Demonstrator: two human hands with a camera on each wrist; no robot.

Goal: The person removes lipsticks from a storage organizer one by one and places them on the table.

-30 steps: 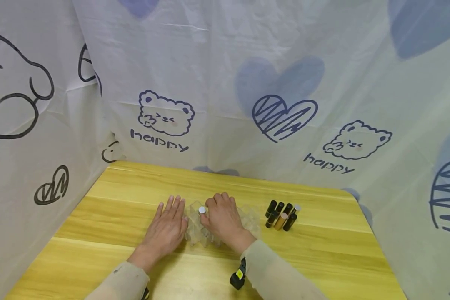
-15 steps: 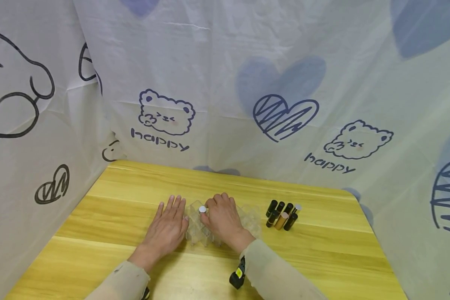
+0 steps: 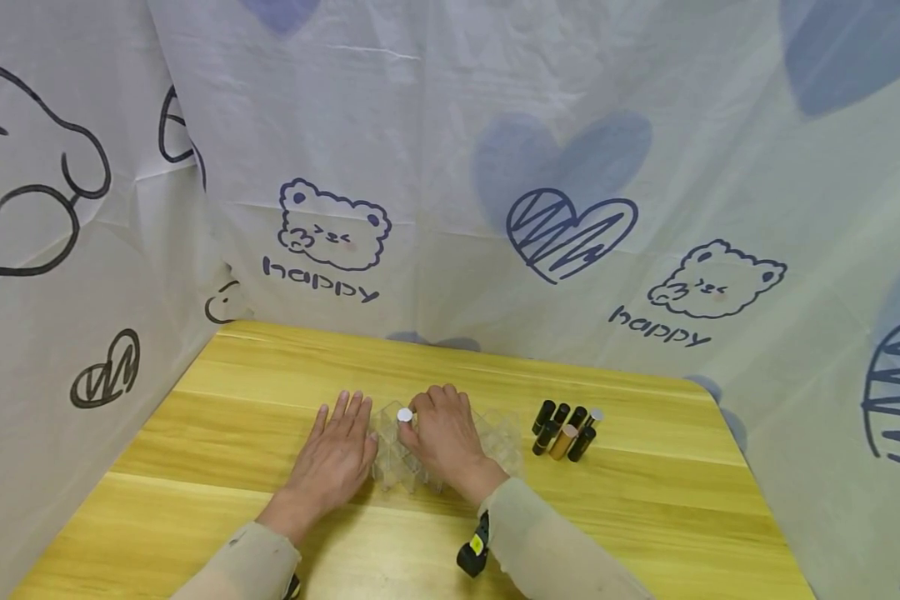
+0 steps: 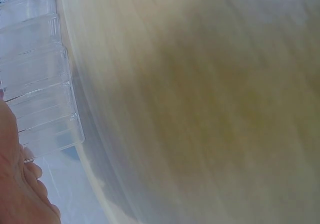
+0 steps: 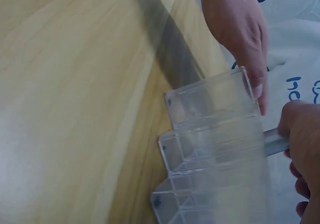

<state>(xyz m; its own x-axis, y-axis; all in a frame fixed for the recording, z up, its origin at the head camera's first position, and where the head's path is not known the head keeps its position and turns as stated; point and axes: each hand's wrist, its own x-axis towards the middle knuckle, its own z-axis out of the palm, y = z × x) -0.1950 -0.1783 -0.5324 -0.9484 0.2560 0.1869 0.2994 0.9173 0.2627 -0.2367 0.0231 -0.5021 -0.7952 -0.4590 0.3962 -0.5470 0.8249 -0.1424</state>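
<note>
A clear plastic organizer (image 3: 392,475) with several compartments stands on the table between the hands. My right hand (image 3: 447,433) pinches a slim tube with a silver top (image 3: 405,415), which looks like a lipstick tube, upright at the organizer. In the right wrist view the grey tube (image 5: 276,142) reaches from the fingers to the organizer's open top; how deep it sits is unclear. My left hand (image 3: 333,458) lies with straight fingers along the organizer's left side, its thumb against it. The left wrist view shows the organizer's clear wall (image 4: 37,73) beside that hand.
Several lipstick-like tubes stand grouped right of the organizer: mostly black ones (image 3: 543,417), a gold one (image 3: 562,442) and one with a silver top (image 3: 596,415). A printed white cloth (image 3: 450,250) hangs behind the wooden table (image 3: 645,508).
Both hands keep almost the same place and pose. The silver top of the tube in the right hand appears very slightly higher in the head view.
</note>
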